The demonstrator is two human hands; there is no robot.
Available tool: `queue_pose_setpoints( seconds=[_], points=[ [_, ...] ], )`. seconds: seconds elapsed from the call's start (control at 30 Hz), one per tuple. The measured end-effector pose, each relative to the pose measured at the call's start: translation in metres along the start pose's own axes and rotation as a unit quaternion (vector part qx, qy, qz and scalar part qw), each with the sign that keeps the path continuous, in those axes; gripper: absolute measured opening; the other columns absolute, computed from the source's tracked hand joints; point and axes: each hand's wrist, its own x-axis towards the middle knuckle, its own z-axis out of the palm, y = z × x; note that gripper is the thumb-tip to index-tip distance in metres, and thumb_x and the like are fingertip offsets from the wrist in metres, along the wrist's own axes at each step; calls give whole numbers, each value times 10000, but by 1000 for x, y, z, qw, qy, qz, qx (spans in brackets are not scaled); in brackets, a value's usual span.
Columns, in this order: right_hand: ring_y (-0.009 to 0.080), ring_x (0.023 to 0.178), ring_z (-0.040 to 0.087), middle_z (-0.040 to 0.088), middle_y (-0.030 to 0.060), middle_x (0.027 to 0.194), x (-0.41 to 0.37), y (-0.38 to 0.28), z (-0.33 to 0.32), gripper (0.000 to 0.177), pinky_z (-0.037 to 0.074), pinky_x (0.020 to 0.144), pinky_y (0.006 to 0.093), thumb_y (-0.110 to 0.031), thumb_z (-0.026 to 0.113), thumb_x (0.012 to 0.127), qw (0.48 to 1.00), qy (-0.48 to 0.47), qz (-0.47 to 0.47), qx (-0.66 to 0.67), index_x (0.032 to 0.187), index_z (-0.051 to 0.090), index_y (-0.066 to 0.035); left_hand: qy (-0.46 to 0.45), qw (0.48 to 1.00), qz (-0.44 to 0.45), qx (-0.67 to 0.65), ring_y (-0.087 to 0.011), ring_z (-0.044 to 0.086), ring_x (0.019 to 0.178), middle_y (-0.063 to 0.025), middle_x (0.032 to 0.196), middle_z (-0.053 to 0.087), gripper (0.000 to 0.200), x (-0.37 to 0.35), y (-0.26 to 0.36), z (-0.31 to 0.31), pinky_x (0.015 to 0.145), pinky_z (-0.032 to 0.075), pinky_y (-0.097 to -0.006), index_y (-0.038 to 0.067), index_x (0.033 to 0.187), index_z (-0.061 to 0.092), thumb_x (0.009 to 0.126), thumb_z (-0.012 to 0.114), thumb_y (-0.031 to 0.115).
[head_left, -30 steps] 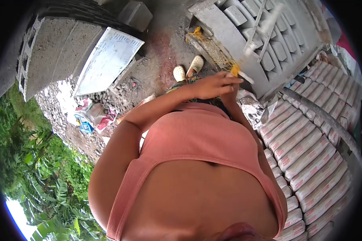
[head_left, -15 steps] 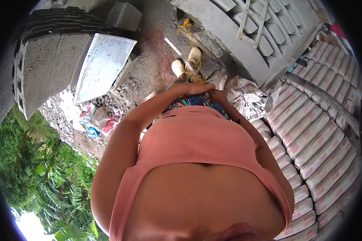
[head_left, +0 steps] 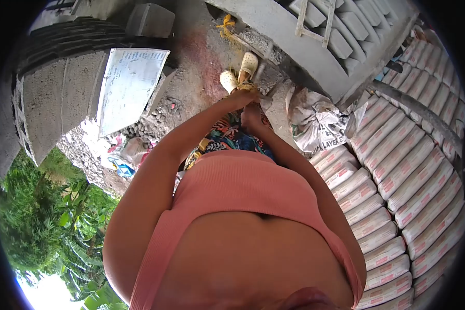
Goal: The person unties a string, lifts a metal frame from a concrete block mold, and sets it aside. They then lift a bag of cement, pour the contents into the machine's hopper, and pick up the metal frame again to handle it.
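Both my hands are close together in front of my thighs. My left hand [head_left: 244, 97] is closed, farther from my body. My right hand [head_left: 251, 117] makes a fist just behind it, against the patterned shorts [head_left: 230, 135]. A pale stick [head_left: 262, 66] runs out from my hands toward the ground beside my feet; its grip end is hidden by my fingers. Yellowish strands [head_left: 249, 87] show at my left hand, overlapping my ankles. Pale clogs [head_left: 249, 63] are on my feet.
Stacked printed bags [head_left: 382, 243] fill the right side. A white sack [head_left: 320, 126] lies by a grey concrete panel [head_left: 294, 57]. To the left, a written-on white board [head_left: 132, 88] leans on concrete slabs [head_left: 57, 93]. Gravel [head_left: 88, 163] and litter [head_left: 124, 160] lie below it.
My hands have moved forward, away from my belly, and slightly left. The pale stick has swung from the left of my feet to their right. My view has shifted slightly.
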Motion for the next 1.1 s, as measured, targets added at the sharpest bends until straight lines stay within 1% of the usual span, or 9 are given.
queue_pose_setpoints(
  seconds=[0.13, 0.2, 0.27, 0.3, 0.33, 0.5, 0.73, 0.77, 1.1],
  points=[
    [283, 463, 502, 507, 99, 547, -20, -21, 7, 155, 416, 462, 367, -26, 589, 603, 976, 100, -11, 191, 735, 509, -9, -29, 976, -190, -99, -292, 610, 823, -136, 986, 636, 485, -30, -10, 2, 749, 466, -385, 156, 1041, 636, 891, 294, 465],
    [237, 418, 467, 461, 55, 497, -28, -5, 0, 89, 382, 419, 344, -71, 574, 667, 986, 28, 5, 164, 701, 495, -52, 35, 974, 166, 152, -330, 610, 754, -165, 907, 633, 360, -33, -7, 22, 687, 481, -388, 114, 1006, 582, 867, 371, 371],
    [190, 373, 431, 416, 10, 446, -32, -6, -8, 103, 349, 376, 320, -115, 560, 731, 989, -45, 23, 138, 668, 480, -95, 44, 981, 144, 125, -342, 607, 768, -185, 879, 623, 308, -15, 6, 42, 696, 477, -402, 109, 1009, 551, 856, 393, 325],
    [153, 363, 410, 391, -12, 442, -30, -12, -16, 163, 314, 358, 303, -190, 521, 786, 817, -54, 223, 529, 648, 456, -134, 53, 985, 127, 102, -355, 603, 782, -205, 850, 614, 263, -9, 9, 49, 705, 473, -417, 104, 1011, 520, 846, 415, 279],
    [115, 354, 390, 366, -33, 437, -27, -19, -25, 238, 280, 339, 287, -265, 483, 842, 462, -49, 373, 803, 629, 432, -173, 48, 985, 126, 103, -355, 603, 782, -205, 850, 614, 263, -8, 2, 50, 705, 473, -417, 104, 1011, 520, 846, 415, 279],
    [102, 320, 238, 331, -34, 467, -8, -48, -65, 321, 148, 322, 272, -359, 439, 875, 491, -295, 344, 744, 618, 369, -179, 160, 983, -5, 91, -386, 595, 825, -203, 882, 617, 283, -45, -11, 25, 716, 460, -452, 98, 1068, 501, 847, 414, 253],
    [138, 301, 330, 338, -10, 457, -19, -56, -51, 293, 238, 299, 280, -363, 437, 867, 509, -16, 415, 754, 652, 429, -165, 192, 958, 177, 121, -356, 585, 734, -176, 833, 625, 254, -46, 15, 34, 695, 464, -410, 46, 979, 531, 832, 404, 210],
    [108, 345, 370, 400, -21, 499, -21, -41, -47, 253, 273, 333, 249, -364, 425, 884, 417, -64, 401, 813, 737, 453, -161, 143, 974, 166, 54, -336, 588, 724, -158, 800, 630, 264, -32, 16, 32, 701, 463, -388, 26, 925, 535, 842, 406, 240],
    [99, 321, 265, 309, -37, 462, -1, -100, -64, 291, 181, 318, 253, -360, 422, 876, 502, -104, 441, 737, 654, 402, -173, 268, 963, 10, -29, -348, 594, 759, -155, 766, 627, 347, -63, -13, 13, 716, 457, -397, 31, 772, 525, 867, 326, 299]
  ],
)
